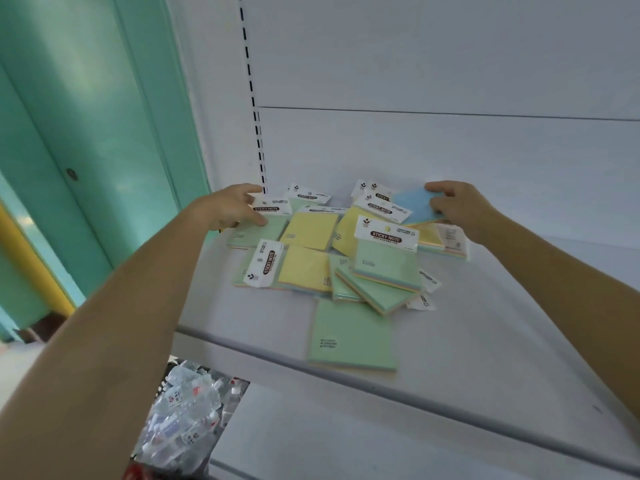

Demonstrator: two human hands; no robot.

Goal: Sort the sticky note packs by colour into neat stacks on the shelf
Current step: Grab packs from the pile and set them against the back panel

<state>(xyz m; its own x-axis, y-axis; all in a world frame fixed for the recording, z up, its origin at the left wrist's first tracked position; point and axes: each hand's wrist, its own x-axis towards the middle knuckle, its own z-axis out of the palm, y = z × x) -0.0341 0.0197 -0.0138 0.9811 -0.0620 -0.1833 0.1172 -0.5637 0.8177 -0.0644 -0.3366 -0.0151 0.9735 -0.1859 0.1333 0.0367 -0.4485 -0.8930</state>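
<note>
sticky note packs (pixel 332 251) jumbled, left hand (pixel 235 207) touching green pack (pixel 258 232), right hand (pixel 460 209) pinching blue pack (pixel 414 204)

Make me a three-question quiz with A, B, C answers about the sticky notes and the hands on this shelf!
1. Where does the green pack lying by itself sit?
A. Near the shelf's front edge
B. Against the back wall
C. On the floor

2. What colour is the pack under the right hand?
A. Yellow
B. Blue
C. Pink

3. How are the packs arranged?
A. One neat stack
B. Sorted rows
C. A jumbled pile

Answers:
1 A, it lies apart, nearest the shelf lip.
2 B, its fingers grip a blue pack.
3 C, the pile overlaps at mixed angles.
</note>
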